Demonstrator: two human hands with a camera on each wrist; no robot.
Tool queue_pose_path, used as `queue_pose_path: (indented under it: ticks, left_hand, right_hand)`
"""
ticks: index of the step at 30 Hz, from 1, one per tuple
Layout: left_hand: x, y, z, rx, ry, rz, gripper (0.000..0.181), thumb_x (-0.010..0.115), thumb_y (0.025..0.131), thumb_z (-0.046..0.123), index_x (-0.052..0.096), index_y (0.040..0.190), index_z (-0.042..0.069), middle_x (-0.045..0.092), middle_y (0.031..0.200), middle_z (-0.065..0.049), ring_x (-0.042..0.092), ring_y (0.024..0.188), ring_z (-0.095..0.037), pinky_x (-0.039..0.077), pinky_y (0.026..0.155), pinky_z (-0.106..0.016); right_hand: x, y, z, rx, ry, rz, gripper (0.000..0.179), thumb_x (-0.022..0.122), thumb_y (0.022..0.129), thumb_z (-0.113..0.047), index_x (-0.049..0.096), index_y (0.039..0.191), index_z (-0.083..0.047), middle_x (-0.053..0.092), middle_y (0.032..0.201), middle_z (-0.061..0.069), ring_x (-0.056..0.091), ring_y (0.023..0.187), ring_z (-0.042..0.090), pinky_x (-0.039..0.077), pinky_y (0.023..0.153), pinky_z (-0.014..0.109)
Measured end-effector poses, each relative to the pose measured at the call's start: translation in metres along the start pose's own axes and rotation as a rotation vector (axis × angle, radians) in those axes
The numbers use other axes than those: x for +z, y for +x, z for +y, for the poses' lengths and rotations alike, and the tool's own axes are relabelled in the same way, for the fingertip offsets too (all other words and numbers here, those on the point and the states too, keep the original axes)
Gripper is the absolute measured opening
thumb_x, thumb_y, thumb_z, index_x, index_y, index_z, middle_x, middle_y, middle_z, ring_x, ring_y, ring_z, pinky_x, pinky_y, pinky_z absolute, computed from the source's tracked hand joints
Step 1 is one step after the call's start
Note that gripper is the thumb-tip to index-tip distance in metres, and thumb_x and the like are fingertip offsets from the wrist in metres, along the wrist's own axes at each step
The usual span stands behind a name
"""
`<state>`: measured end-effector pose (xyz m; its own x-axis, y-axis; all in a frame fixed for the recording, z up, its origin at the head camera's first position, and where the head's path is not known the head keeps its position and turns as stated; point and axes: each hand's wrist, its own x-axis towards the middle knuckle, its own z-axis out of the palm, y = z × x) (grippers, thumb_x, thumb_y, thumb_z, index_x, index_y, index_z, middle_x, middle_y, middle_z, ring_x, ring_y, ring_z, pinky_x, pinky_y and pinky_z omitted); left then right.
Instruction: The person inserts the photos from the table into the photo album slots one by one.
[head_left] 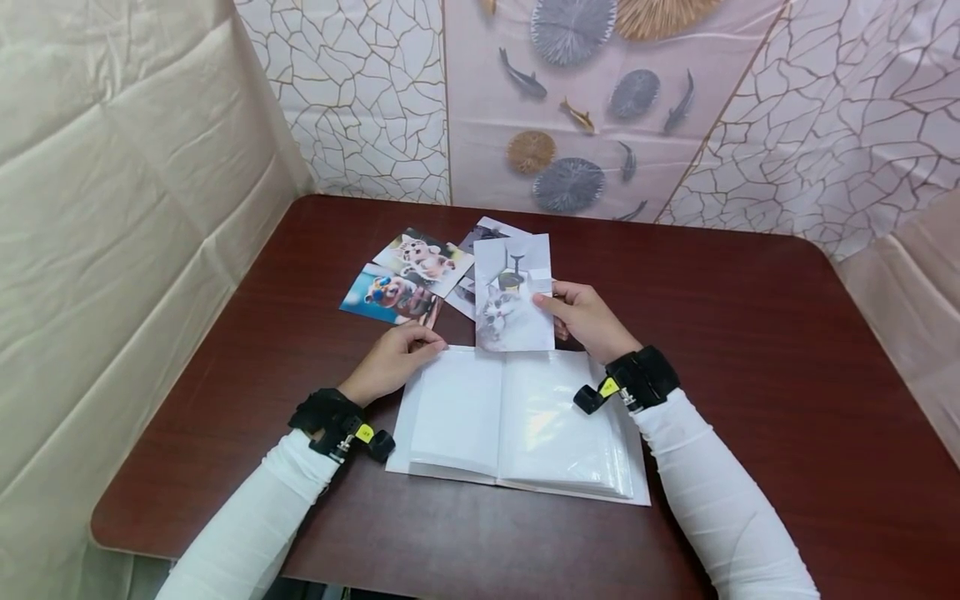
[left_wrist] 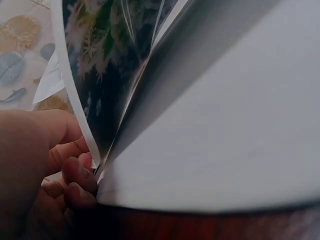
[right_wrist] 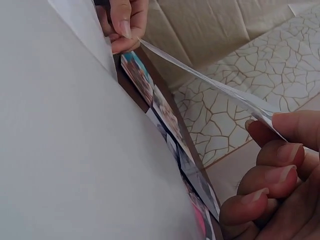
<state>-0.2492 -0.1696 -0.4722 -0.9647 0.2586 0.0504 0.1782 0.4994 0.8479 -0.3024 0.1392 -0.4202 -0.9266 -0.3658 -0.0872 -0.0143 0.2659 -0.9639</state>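
Observation:
My right hand pinches the right edge of a pale photo, thumb in front. The photo is upright above the top edge of an open white photo album; the right wrist view shows this photo nearly edge-on. With my left hand I grip the album's top left corner. Close up in the left wrist view, the fingertips hold that corner, where a dark picture in a clear sleeve shows beside a white page. The facing right page is a shiny clear pocket.
Behind the album lie several loose photos, among them a blue one, an animal picture and a greyish one partly hidden by the held photo. The dark red-brown table meets patterned cloth at the back.

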Motion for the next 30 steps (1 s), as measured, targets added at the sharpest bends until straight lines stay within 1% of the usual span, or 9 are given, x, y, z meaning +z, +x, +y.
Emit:
queue_pose_path:
  ticks: [3, 5, 9, 12, 16, 22, 24, 26, 30]
  left_hand:
    - [0.0004, 0.0002, -0.0003, -0.007, 0.019, 0.003, 0.017, 0.064, 0.101, 0.023, 0.074, 0.105, 0.009, 0.061, 0.095, -0.007, 0.051, 0.078, -0.021, 0.042, 0.069, -0.029]
    - [0.0007, 0.0002, -0.0005, -0.016, 0.015, -0.001, 0.015, 0.065, 0.101, 0.023, 0.072, 0.105, 0.010, 0.059, 0.093, -0.007, 0.051, 0.076, -0.021, 0.042, 0.068, -0.030]
    - [0.0011, 0.0007, -0.0011, -0.034, -0.009, -0.014, 0.014, 0.065, 0.100, 0.024, 0.071, 0.105, 0.011, 0.057, 0.086, -0.006, 0.049, 0.072, -0.022, 0.040, 0.066, -0.029]
    - [0.0007, 0.0009, -0.0008, -0.043, -0.038, -0.022, 0.016, 0.065, 0.100, 0.024, 0.070, 0.107, 0.010, 0.057, 0.085, -0.007, 0.049, 0.072, -0.022, 0.040, 0.065, -0.028]
    - [-0.0007, 0.0003, -0.0001, -0.061, -0.058, -0.029, 0.018, 0.064, 0.101, 0.025, 0.068, 0.109, 0.009, 0.058, 0.088, -0.008, 0.049, 0.074, -0.022, 0.040, 0.066, -0.028]
    - [-0.0012, -0.0002, 0.0015, -0.095, -0.070, -0.035, 0.020, 0.062, 0.102, 0.028, 0.064, 0.108, 0.009, 0.053, 0.085, -0.007, 0.050, 0.075, -0.023, 0.041, 0.067, -0.030]
    - [-0.0008, 0.0001, 0.0010, -0.087, -0.088, -0.036, 0.020, 0.062, 0.102, 0.028, 0.064, 0.108, 0.009, 0.053, 0.086, -0.008, 0.050, 0.075, -0.023, 0.041, 0.067, -0.030]
    - [-0.0010, 0.0002, 0.0001, -0.065, -0.106, -0.039, 0.021, 0.061, 0.103, 0.027, 0.065, 0.111, 0.008, 0.057, 0.090, -0.009, 0.050, 0.076, -0.023, 0.042, 0.068, -0.029]
    - [-0.0014, -0.0014, -0.0020, -0.015, -0.143, -0.049, 0.024, 0.061, 0.103, 0.025, 0.070, 0.117, 0.007, 0.065, 0.107, -0.011, 0.053, 0.083, -0.021, 0.043, 0.070, -0.027]
  right_hand:
    - [0.0013, 0.0006, 0.0010, 0.003, -0.010, -0.006, 0.025, 0.059, 0.104, -0.026, 0.058, 0.092, -0.005, 0.040, 0.059, -0.003, 0.041, 0.055, 0.012, 0.037, 0.056, 0.024]
    - [0.0016, 0.0008, 0.0018, 0.005, -0.014, -0.008, 0.028, 0.059, 0.104, -0.026, 0.054, 0.085, -0.005, 0.040, 0.058, -0.003, 0.041, 0.055, 0.012, 0.037, 0.056, 0.024]
    - [0.0011, 0.0011, 0.0035, 0.001, -0.018, -0.008, 0.032, 0.059, 0.104, -0.026, 0.050, 0.079, -0.008, 0.040, 0.057, -0.003, 0.041, 0.054, 0.013, 0.037, 0.057, 0.025]
    - [0.0013, 0.0012, 0.0041, 0.006, -0.020, -0.005, 0.035, 0.059, 0.104, -0.026, 0.047, 0.076, -0.009, 0.039, 0.057, -0.003, 0.041, 0.054, 0.013, 0.037, 0.056, 0.025]
    - [0.0025, 0.0010, 0.0037, 0.020, -0.021, -0.005, 0.034, 0.059, 0.104, -0.027, 0.048, 0.077, -0.010, 0.039, 0.058, -0.004, 0.042, 0.055, 0.012, 0.037, 0.057, 0.024]
    - [0.0023, 0.0009, 0.0035, 0.025, -0.037, 0.011, 0.030, 0.058, 0.105, -0.027, 0.052, 0.084, -0.007, 0.040, 0.061, -0.004, 0.042, 0.056, 0.012, 0.040, 0.057, 0.024]
    - [0.0018, 0.0009, 0.0039, 0.027, -0.038, 0.010, 0.029, 0.058, 0.105, -0.028, 0.053, 0.085, -0.007, 0.040, 0.062, -0.004, 0.042, 0.056, 0.012, 0.040, 0.057, 0.024]
    - [0.0018, 0.0015, 0.0049, 0.024, -0.035, 0.006, 0.029, 0.058, 0.105, -0.028, 0.054, 0.086, -0.007, 0.040, 0.062, -0.004, 0.042, 0.056, 0.012, 0.040, 0.057, 0.024]
    - [0.0027, 0.0022, 0.0056, 0.026, -0.030, -0.004, 0.029, 0.058, 0.105, -0.030, 0.055, 0.086, -0.008, 0.041, 0.063, -0.005, 0.042, 0.057, 0.012, 0.040, 0.058, 0.024]
